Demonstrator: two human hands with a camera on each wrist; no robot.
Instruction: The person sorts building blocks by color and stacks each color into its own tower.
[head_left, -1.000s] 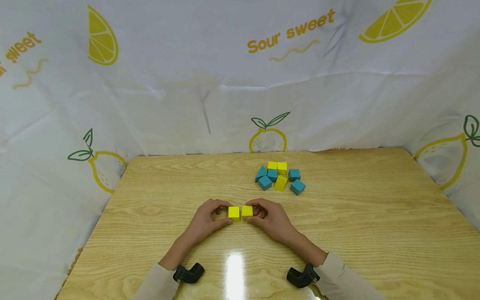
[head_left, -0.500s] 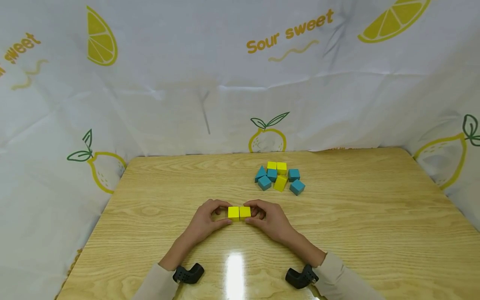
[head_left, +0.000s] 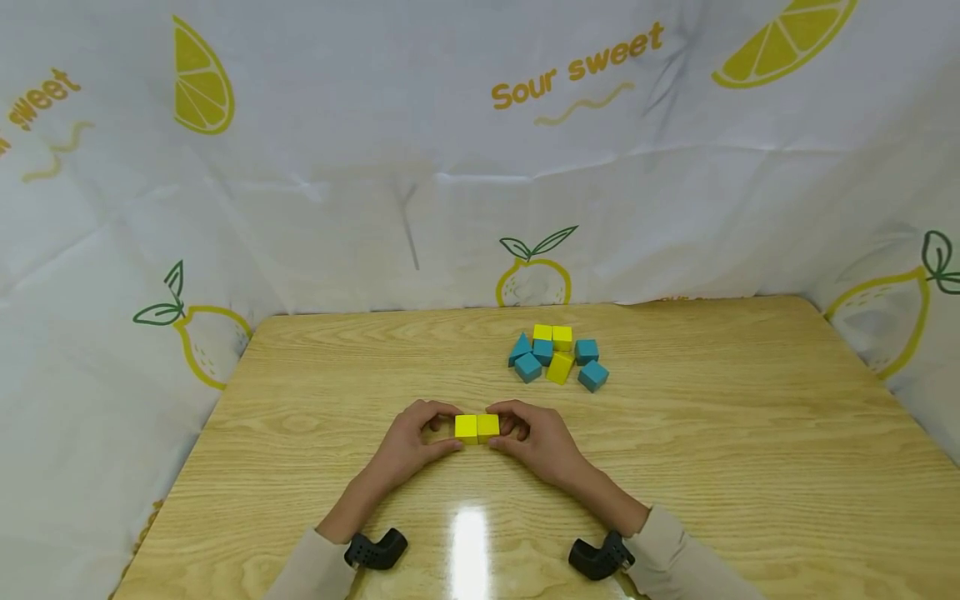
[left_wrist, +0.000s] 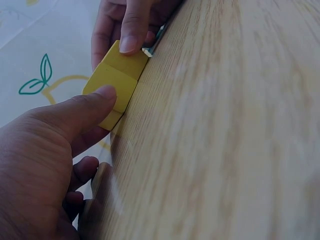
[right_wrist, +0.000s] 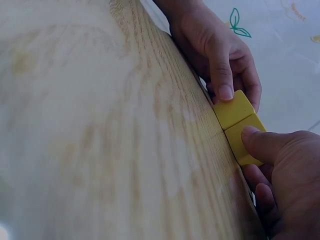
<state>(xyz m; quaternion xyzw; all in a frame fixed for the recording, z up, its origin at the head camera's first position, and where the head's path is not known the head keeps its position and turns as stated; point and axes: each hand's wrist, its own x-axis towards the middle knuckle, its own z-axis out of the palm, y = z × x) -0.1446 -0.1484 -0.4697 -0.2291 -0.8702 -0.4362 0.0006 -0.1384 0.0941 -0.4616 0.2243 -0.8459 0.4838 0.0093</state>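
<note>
Two yellow cube blocks sit side by side on the wooden table, faces flush against each other. My left hand (head_left: 411, 437) pinches the left yellow block (head_left: 466, 427) between thumb and fingers. From the other side, my right hand (head_left: 543, 437) pinches the right yellow block (head_left: 488, 426) the same way. In the left wrist view my left thumb (left_wrist: 97, 102) lies on the near face of its block. The right wrist view shows the right thumb (right_wrist: 262, 142) pressed on the other block, with a thin seam between the two.
Behind the hands lies a loose group: several blue cubes (head_left: 593, 376), a blue triangular block (head_left: 520, 350), and yellow blocks (head_left: 558, 367). The wooden table (head_left: 315, 367) ends at a white lemon-print cloth (head_left: 360, 233) at the back and sides.
My right hand has moved its yellow block left, closing the small gap to the left block. The left hand and the group behind have stayed in place.
</note>
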